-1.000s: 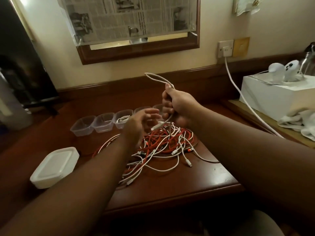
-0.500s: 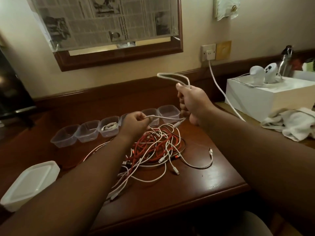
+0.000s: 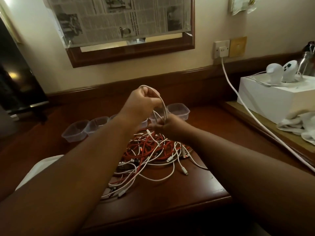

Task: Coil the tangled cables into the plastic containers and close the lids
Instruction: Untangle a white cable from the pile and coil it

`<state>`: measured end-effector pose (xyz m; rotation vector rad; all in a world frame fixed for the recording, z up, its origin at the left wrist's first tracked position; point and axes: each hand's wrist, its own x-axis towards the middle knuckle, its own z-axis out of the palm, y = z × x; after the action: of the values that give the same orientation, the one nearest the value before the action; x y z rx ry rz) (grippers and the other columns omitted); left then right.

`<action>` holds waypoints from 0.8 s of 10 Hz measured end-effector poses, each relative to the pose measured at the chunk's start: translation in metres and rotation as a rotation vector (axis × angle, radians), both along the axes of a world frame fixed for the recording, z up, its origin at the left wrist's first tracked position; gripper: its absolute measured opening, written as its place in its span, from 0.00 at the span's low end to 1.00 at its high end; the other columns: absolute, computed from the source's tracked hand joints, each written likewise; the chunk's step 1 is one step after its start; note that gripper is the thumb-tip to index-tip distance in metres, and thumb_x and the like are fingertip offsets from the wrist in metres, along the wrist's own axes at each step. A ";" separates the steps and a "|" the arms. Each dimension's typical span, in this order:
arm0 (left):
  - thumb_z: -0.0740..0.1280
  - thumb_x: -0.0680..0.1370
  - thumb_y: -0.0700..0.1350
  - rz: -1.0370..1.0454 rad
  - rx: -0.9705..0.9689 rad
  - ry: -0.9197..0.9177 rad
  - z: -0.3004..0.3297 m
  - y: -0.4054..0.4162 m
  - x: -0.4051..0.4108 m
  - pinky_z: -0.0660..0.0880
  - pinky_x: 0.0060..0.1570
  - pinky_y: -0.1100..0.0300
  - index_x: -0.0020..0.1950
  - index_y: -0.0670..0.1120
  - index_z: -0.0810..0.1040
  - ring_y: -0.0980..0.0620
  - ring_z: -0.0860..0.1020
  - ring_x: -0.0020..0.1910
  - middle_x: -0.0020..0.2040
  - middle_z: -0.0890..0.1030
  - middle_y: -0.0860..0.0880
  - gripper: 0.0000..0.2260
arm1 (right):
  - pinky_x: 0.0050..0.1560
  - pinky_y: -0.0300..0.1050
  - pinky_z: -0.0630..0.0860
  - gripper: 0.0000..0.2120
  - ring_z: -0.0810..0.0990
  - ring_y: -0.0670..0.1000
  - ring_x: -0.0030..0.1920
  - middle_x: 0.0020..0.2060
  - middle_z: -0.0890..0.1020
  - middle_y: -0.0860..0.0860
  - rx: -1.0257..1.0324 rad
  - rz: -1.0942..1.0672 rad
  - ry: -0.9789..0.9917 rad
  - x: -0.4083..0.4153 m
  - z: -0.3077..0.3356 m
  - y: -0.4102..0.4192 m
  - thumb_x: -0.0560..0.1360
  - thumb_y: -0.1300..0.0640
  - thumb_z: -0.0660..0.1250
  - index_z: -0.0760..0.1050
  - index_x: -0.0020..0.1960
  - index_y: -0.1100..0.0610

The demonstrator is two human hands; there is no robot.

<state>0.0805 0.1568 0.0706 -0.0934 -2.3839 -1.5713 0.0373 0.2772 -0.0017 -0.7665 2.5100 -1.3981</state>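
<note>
Coiling step: my left hand fingers grip top of white cable loop; right hand fingers pinch its bottom, above tangle on counter. Next, judged: finish winding, drop coil into open container.

Newspaper-covered mirror on wall, wall socket with white cord plugged in, white box right, white cloth beside it

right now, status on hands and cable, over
Left hand grips top of white cable loop; right hand pinches its bottom. Coil unfinished, above the tangle. Containers open behind. Nothing blocking.
</note>
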 end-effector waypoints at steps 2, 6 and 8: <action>0.71 0.76 0.39 -0.029 -0.519 -0.042 0.030 -0.032 0.004 0.78 0.43 0.62 0.46 0.47 0.81 0.53 0.83 0.43 0.43 0.84 0.49 0.03 | 0.28 0.35 0.65 0.18 0.69 0.46 0.29 0.30 0.72 0.50 0.168 -0.137 0.065 0.002 0.026 0.006 0.81 0.46 0.62 0.72 0.38 0.55; 0.66 0.78 0.39 -0.129 0.184 0.147 0.034 -0.045 -0.004 0.72 0.38 0.61 0.51 0.49 0.83 0.56 0.75 0.40 0.44 0.82 0.51 0.08 | 0.30 0.39 0.71 0.17 0.72 0.46 0.27 0.29 0.74 0.50 -0.306 -0.062 0.058 0.015 0.072 -0.001 0.83 0.49 0.58 0.72 0.40 0.56; 0.65 0.76 0.50 -0.371 0.475 -0.213 -0.054 -0.035 0.013 0.74 0.59 0.46 0.68 0.55 0.76 0.43 0.79 0.61 0.60 0.82 0.44 0.20 | 0.30 0.40 0.71 0.18 0.72 0.48 0.27 0.28 0.73 0.50 -0.592 -0.104 -0.148 0.027 0.063 -0.003 0.83 0.47 0.57 0.70 0.40 0.57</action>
<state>0.0934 0.1218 0.0170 -0.2944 -2.1525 -2.3878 0.0644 0.2738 0.0616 -0.5872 2.0552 -2.1860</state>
